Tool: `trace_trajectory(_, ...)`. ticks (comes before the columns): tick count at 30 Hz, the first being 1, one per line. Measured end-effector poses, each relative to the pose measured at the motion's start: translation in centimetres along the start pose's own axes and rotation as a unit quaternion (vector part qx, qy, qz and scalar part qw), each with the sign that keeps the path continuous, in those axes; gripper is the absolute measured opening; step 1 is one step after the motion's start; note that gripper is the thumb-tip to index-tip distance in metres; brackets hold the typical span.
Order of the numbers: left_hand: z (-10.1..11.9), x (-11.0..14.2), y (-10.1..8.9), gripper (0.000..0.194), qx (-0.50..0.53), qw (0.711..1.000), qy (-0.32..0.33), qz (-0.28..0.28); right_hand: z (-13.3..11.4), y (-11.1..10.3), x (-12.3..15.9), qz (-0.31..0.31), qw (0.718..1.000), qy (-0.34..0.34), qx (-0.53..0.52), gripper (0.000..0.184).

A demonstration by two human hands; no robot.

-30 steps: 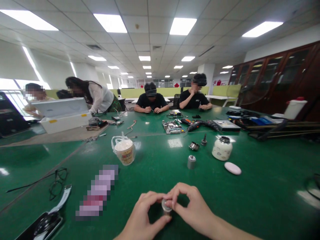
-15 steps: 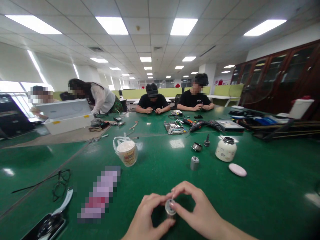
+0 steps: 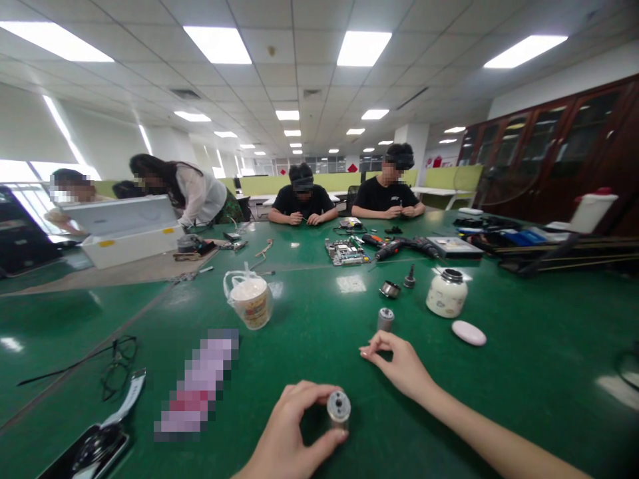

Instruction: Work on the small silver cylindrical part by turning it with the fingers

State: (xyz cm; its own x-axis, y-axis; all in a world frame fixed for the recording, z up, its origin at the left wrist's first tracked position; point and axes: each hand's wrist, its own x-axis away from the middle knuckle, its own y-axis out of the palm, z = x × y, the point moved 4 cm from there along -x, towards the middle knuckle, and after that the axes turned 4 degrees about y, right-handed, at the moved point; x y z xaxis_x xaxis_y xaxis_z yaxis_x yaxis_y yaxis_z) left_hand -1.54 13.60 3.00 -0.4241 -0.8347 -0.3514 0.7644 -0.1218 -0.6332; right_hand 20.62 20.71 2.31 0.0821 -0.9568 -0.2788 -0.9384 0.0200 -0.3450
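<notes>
My left hand (image 3: 294, 429) grips a short silver metal cylinder (image 3: 339, 407) between thumb and fingers, its round end with a dark central hole and smaller holes facing up. My right hand (image 3: 394, 359) is pinched closed above the table, apart from that cylinder; whatever is between its fingertips is too small to make out. Just behind the right hand stands a second silver cylinder (image 3: 385, 319), its lower part hidden by the fingers. Farther back lie a metal ring-like part (image 3: 389, 289) and a dark shafted gear part (image 3: 410, 277).
A cream jar (image 3: 446, 294) and its pink oval lid (image 3: 468, 332) stand to the right. On the left are a bagged cup (image 3: 250, 303), glasses (image 3: 118, 366) and a watch (image 3: 104, 446). A circuit board (image 3: 347, 251) and power drill (image 3: 389, 246) lie farther back; people sit opposite.
My right hand has left the cylinder and moved forward and right, near the second cylinder. The first cylinder's top is now uncovered, still in my left hand.
</notes>
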Motion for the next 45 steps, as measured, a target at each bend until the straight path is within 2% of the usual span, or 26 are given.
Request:
trace_trajectory(4,-0.1,0.1,0.1,0.039,-0.002,1.000,0.004,-0.010,0.7,0.0,0.1,-0.012,1.000,-0.007,0.009,0.017)
trace_trajectory(9,-0.1,0.1,0.1,0.040,-0.003,1.000,0.005,-0.013,-0.1,0.2,0.2,-0.017,1.000,-0.003,0.011,0.018)
trace_trajectory(13,-0.3,0.1,0.2,0.041,-0.004,1.000,0.007,-0.016,-2.9,1.1,1.4,-0.016,1.000,-0.008,-0.013,0.020)
trace_trajectory(17,-0.5,0.1,0.3,0.041,-0.006,1.000,0.012,-0.013,-6.3,2.7,3.7,-0.079,0.995,-0.043,-0.036,0.020)
trace_trajectory(20,-0.5,0.1,0.4,0.041,-0.003,1.000,0.011,-0.011,-7.1,3.4,4.7,-0.095,0.994,-0.057,-0.014,0.019)
trace_trajectory(24,-0.4,0.0,0.3,0.038,-0.006,1.000,0.019,-0.003,-6.9,3.8,4.8,-0.096,0.994,-0.055,0.004,0.016)
trace_trajectory(29,-0.6,0.1,0.5,0.040,-0.017,0.999,0.040,0.009,-6.6,4.0,4.9,-0.089,0.996,-0.014,0.021,0.013)
trace_trajectory(32,-0.8,0.4,0.4,0.053,-0.002,0.999,0.040,0.016,-5.9,4.0,5.3,-0.089,0.996,-0.013,0.009,0.028)
trace_trajectory(35,-0.7,0.8,0.0,0.063,0.045,0.997,0.067,0.018,-4.5,4.5,5.6,-0.122,0.992,-0.005,-0.035,0.043)
trace_trajectory(39,-0.1,1.0,-0.5,0.038,0.050,0.995,0.084,0.036,-3.3,5.3,5.7,-0.156,0.986,0.000,-0.050,0.037)
trace_trajectory(42,0.3,0.5,-0.8,0.023,0.018,0.995,0.071,0.066,-3.3,5.5,5.7,-0.150,0.988,0.010,-0.032,0.031)
trace_trajectory(45,0.5,-0.3,-0.9,0.015,0.000,0.995,0.064,0.073,-3.5,5.4,5.7,-0.142,0.989,0.010,-0.029,0.028)
